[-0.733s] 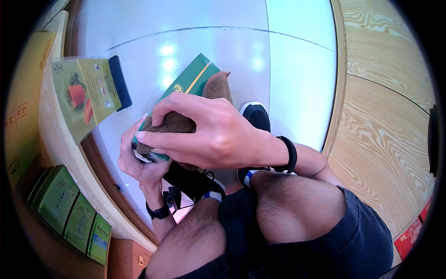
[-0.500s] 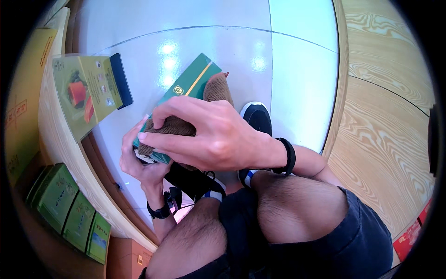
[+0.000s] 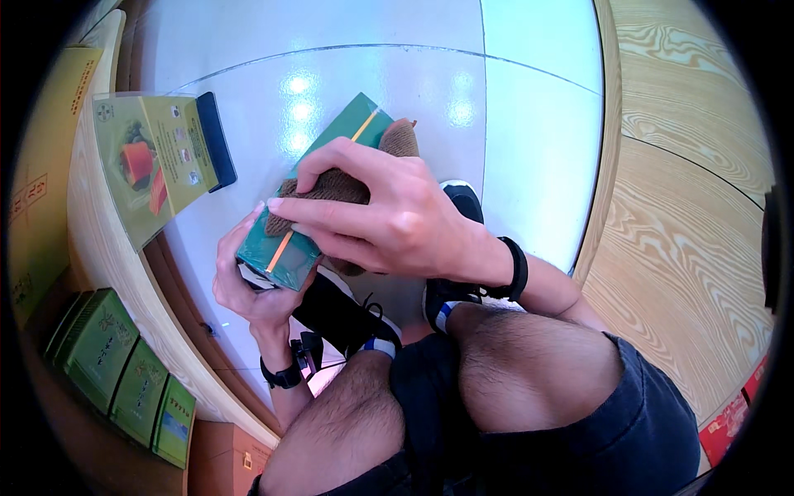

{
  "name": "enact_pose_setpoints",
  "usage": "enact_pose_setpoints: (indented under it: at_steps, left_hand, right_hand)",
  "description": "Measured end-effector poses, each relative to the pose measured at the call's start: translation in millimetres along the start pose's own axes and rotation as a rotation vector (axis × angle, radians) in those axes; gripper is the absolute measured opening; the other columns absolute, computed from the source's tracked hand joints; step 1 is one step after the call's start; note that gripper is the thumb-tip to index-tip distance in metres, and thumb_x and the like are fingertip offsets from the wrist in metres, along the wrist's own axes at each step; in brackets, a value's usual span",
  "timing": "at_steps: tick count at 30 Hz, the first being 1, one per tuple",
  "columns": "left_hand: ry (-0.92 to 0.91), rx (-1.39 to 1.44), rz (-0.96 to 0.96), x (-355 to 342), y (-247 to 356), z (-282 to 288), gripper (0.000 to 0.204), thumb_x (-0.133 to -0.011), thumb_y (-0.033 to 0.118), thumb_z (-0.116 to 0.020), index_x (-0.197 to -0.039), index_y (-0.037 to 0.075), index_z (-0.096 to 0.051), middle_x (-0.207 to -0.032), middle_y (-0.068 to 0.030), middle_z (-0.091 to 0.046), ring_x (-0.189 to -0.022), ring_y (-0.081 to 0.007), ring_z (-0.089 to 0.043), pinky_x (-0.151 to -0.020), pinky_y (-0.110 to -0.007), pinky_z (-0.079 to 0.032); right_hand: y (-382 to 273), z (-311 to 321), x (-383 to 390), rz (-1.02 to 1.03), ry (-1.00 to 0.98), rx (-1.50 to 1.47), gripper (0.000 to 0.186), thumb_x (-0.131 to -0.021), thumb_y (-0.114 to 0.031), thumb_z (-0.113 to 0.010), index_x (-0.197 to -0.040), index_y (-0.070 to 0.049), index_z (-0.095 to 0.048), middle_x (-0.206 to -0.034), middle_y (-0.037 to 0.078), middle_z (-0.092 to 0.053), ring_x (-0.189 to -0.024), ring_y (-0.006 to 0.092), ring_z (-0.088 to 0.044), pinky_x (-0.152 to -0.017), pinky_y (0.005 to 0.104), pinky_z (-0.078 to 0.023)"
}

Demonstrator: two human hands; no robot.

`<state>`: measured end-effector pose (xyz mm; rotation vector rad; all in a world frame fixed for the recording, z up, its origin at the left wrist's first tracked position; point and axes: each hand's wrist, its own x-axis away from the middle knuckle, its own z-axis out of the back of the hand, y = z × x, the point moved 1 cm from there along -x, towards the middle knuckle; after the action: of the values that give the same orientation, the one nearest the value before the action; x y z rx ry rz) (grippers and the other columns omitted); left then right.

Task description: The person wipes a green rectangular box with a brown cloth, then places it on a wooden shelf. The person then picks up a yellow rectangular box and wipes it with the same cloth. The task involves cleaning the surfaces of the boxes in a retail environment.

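A long green box [image 3: 285,248] with a gold stripe slants away from me above the floor. My left hand [image 3: 252,285] is wrapped round its near end, the thumb along the left edge. On the box's upper face lies a folded brown cloth [image 3: 335,186], pinched and pressed down by my right hand [image 3: 389,215]. One end of the cloth sticks out beyond the knuckles, at the box's right edge. The middle of the box is hidden under the cloth and right hand.
Left, a wooden shelf [image 3: 178,331] holds green boxes [image 3: 136,397] and a clear sign stand [image 3: 157,165]. Right is a wood-grain surface [image 3: 678,248]. Below are pale floor tiles [image 3: 397,74], my shoes [image 3: 463,201] and my knees [image 3: 529,372]. Something red [image 3: 728,430] shows at lower right.
My right hand has slid the cloth a little away and to the right along the box, uncovering more of the near end and its stripe. The left hand keeps its hold.
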<state>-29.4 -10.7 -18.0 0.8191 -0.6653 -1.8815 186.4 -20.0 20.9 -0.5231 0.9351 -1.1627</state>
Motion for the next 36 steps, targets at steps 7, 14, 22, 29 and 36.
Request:
enact_pose_setpoints:
  at_steps: [7, 14, 22, 29, 36]
  left_hand:
    - [-0.002, 0.006, 0.003, 1, 0, 0, 0.082, -0.058, 0.028, -0.100, -0.123, 0.002, -0.057, -0.114, -0.0188, -0.073, -0.099, -0.0322, -0.074, -0.087, -0.040, -0.060]
    - [0.036, 0.013, 0.007, 5, -6, -2, 0.081, -0.061, 0.037, -0.099, -0.121, -0.001, -0.060, -0.108, -0.0134, -0.071, -0.092, -0.0232, -0.070, -0.083, -0.036, -0.057]
    - [0.040, 0.017, -0.005, 5, -7, -2, 0.082, -0.062, 0.041, -0.099, -0.121, -0.002, -0.060, -0.109, -0.0141, -0.070, -0.093, -0.0232, -0.070, -0.084, -0.036, -0.057]
    - [0.050, 0.017, 0.002, 6, -10, -2, 0.083, -0.062, 0.042, -0.099, -0.121, -0.002, -0.061, -0.109, -0.0139, -0.070, -0.093, -0.0237, -0.070, -0.084, -0.036, -0.056]
    - [0.047, 0.038, -0.005, 7, -12, -1, 0.082, -0.062, 0.040, -0.099, -0.121, -0.003, -0.061, -0.112, -0.0147, -0.070, -0.096, -0.0243, -0.069, -0.087, -0.037, -0.056]
  right_hand:
    - [5, 2, 1, -0.024, -0.012, 0.018, 0.042, -0.075, -0.006, -0.077, -0.115, -0.014, -0.076, -0.106, 0.006, -0.062, -0.088, 0.0217, -0.066, -0.071, 0.0343, -0.060]
    - [12, 0, 2, -0.029, 0.026, 0.040, 0.035, -0.078, -0.006, -0.078, -0.113, -0.013, -0.077, -0.103, 0.006, -0.062, -0.085, 0.0205, -0.067, -0.071, 0.0333, -0.061]
    - [19, 1, 3, -0.045, 0.025, 0.048, 0.034, -0.080, -0.006, -0.078, -0.114, -0.013, -0.078, -0.103, 0.006, -0.062, -0.085, 0.0208, -0.067, -0.070, 0.0335, -0.060]
    - [25, 2, 4, -0.020, 0.055, 0.067, 0.027, -0.082, -0.010, -0.076, -0.109, -0.009, -0.075, -0.102, 0.006, -0.062, -0.080, 0.0222, -0.068, -0.067, 0.0341, -0.058]
    - [29, 1, 4, -0.026, 0.076, 0.062, 0.026, -0.082, -0.010, -0.076, -0.109, -0.011, -0.076, -0.102, 0.006, -0.062, -0.080, 0.0217, -0.068, -0.067, 0.0332, -0.058]
